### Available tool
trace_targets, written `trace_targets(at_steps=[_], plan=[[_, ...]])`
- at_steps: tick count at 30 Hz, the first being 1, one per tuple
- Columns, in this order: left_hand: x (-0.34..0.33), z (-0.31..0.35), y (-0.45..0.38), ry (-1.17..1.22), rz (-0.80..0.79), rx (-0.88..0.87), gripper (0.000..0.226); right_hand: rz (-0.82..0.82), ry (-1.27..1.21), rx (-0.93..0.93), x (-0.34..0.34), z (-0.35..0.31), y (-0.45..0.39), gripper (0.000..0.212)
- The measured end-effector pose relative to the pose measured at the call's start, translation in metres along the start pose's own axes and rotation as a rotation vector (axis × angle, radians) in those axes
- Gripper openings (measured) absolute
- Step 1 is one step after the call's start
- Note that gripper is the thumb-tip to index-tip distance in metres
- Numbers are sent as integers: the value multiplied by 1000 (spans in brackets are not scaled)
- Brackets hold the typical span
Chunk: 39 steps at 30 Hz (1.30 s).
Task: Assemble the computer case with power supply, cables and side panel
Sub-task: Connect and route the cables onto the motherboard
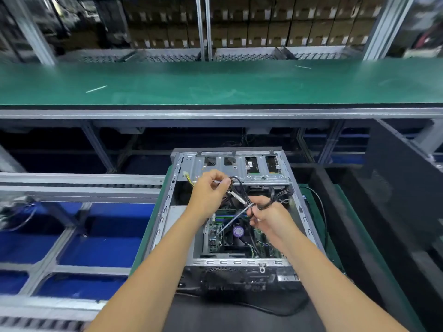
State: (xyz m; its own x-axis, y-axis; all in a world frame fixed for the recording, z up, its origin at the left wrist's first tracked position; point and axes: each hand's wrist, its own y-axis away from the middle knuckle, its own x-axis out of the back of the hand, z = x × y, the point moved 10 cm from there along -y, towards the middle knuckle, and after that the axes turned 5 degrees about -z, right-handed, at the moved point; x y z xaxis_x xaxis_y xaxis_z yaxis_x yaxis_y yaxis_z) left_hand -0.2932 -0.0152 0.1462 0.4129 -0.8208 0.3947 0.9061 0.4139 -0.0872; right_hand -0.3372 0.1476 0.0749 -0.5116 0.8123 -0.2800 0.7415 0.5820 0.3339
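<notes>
1. Two bare forearms enter from 6 o'clock and meet over the open computer case (167,207), which lies on its side at the centre of the frame on a green mat (335,248).
2. Case, near edge: the perforated rear plate (239,276) faces the viewer, with a black cable (275,310) trailing below it at 6 o'clock.
3. Case interior: a motherboard (215,233) with a cooler fan (238,231) carrying a purple centre label sits in the near half, directly under the hands.
4. Right hand (271,218): fingers curled, pinching a thin pale tie (233,221) together with a bundle of black cables (275,196) at 1 o'clock of the fan. The tie's loose end slants down toward 7 o'clock.
5. Left hand (208,190): fingers curled, gripping the same cable bundle near its upper end, at 11 o'clock of the right hand; a short pale strip shows at the fingertips. The two hands are near but apart.
6. Case, far end: a metal drive cage (239,167) with four rectangular cut-outs spans the 12 o'clock side; a yellow-wired connector (187,177) hangs at its left corner.
7. At 3 o'clock a dark panel (395,178) stands tilted; whether it is the side panel cannot be told.
8. Beyond, at 12 o'clock, a green conveyor belt (215,85) runs across the frame, with stacked cartons (263,25) behind it.
</notes>
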Motion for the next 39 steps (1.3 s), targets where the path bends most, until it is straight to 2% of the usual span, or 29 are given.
trace_targets(at_steps=[3,6,9,10,13,14,16,20,24,29,32,36,39], plan=[[-17,-4,13,227,-114,76,7,-15,-1,14,-3,-1,4,22],[-27,0,23,411,-144,28,40,-73,1,52,-11,-8,10,18],[-32,-2,30,402,-142,30,52,-90,-4,76,-13,-13,13,13],[-32,-4,31,355,-127,47,49,-81,-19,65,-11,-11,13,12],[-22,-3,25,92,-15,6,20,-63,-155,32,-8,-8,10,15],[-20,-3,22,48,6,-4,19,-65,-214,20,-8,-7,9,17],[-20,-6,19,50,18,21,20,-75,-348,-4,-10,-6,6,18],[-25,-19,15,225,-15,145,18,-48,-512,-24,-6,-1,-1,16],[-29,-18,16,221,-47,99,15,-41,-513,-11,-5,-2,-1,18],[-31,-14,20,229,-122,-41,27,-88,-385,36,-9,-8,-1,24],[-26,-12,18,172,-122,-99,23,-148,-385,44,-11,-8,-1,11],[-15,-19,14,51,-87,-34,20,-205,-333,63,-15,-10,0,36],[-12,-18,19,-24,-82,-29,15,-121,-192,77,-10,-8,0,31]])
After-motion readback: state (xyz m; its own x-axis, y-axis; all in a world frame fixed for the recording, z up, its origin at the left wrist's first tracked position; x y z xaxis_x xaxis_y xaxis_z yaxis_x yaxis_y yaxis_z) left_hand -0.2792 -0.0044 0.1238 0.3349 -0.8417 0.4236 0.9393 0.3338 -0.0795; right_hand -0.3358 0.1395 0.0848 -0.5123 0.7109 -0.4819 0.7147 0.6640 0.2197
